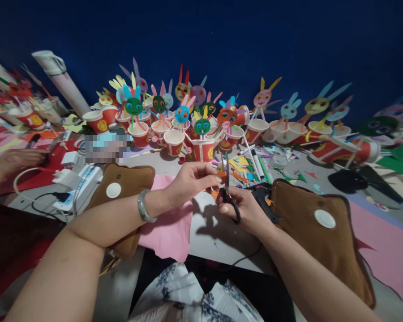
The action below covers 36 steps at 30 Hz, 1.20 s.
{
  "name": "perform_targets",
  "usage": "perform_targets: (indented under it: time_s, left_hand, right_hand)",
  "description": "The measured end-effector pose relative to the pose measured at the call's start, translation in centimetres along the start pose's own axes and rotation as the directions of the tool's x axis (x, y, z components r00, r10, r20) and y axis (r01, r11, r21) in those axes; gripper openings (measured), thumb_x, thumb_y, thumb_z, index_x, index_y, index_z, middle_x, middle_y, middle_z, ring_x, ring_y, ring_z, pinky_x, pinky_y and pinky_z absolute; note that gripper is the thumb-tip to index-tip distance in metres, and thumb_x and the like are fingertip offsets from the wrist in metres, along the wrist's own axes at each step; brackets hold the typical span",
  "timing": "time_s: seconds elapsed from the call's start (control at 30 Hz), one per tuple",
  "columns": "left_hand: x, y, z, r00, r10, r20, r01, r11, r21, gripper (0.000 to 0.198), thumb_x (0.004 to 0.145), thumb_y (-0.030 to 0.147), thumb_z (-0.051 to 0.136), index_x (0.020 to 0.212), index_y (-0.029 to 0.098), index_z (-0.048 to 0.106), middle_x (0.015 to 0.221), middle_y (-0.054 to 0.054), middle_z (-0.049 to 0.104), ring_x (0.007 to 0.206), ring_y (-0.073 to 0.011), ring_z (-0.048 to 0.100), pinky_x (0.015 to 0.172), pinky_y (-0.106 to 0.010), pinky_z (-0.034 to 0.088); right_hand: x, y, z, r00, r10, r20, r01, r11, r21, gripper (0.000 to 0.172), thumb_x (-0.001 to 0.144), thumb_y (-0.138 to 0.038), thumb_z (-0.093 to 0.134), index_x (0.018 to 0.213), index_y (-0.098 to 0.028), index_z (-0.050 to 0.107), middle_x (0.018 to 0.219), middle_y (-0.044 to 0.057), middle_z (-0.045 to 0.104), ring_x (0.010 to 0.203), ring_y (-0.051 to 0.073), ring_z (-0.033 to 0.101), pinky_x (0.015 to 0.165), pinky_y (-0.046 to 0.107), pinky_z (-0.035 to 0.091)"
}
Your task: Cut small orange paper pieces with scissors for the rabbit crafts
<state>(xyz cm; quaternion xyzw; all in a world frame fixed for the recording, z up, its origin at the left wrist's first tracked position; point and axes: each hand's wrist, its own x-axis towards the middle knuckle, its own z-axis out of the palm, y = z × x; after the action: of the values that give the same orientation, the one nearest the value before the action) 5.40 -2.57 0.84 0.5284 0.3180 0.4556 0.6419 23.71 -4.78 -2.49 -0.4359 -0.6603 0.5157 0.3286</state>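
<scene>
My left hand (196, 181) pinches a small piece of orange paper (221, 174) above the table, its fingertips close to the scissor blades. In my right hand (243, 208) are black-handled scissors (227, 179), with the blades pointing up and away from me beside the orange paper. Whether the blades touch the paper is hard to make out. Under my left forearm lies a sheet of pink paper (169, 235). A black glue gun (265, 201) rests just beyond my right hand, partly hidden by it.
Paper cups (173, 142) with paper rabbit faces line the back. Colourful scraps (240, 165) and markers (258, 164) lie before them. Brown cushion-like pouches (317, 237) flank my hands. A power strip (77, 192) and another person's hand (20, 163) are at left; a thermos (62, 82) stands behind.
</scene>
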Motion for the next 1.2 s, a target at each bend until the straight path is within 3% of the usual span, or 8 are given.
perform_targets:
  time_s: [0.7, 1.2]
  left_hand:
    - [0.06, -0.12, -0.1, 1.0, 0.027, -0.014, -0.027, 0.999, 0.04, 0.012, 0.071, 0.019, 0.067, 0.069, 0.012, 0.057, 0.061, 0.0, 0.062, 0.057, -0.0082, 0.059, 0.056, -0.021, 0.048]
    - [0.05, -0.06, -0.19, 0.998, 0.046, -0.04, -0.044, 0.997, 0.057, 0.01, 0.071, 0.017, 0.063, 0.068, 0.013, 0.055, 0.06, 0.0, 0.062, 0.054, -0.0072, 0.057, 0.054, -0.021, 0.048]
  right_hand:
    - [-0.12, -0.4, -0.01, 0.998, 0.068, 0.003, -0.068, 0.998, -0.005, 0.05, 0.06, -0.063, 0.075, 0.062, -0.016, 0.058, 0.056, -0.001, 0.053, 0.053, 0.012, 0.044, 0.05, 0.024, 0.032]
    - [0.01, 0.02, 0.05, 0.999, 0.024, 0.023, -0.022, 0.999, -0.044, 0.052, 0.061, -0.065, 0.074, 0.065, -0.015, 0.06, 0.061, 0.0, 0.056, 0.058, 0.012, 0.047, 0.054, 0.024, 0.036]
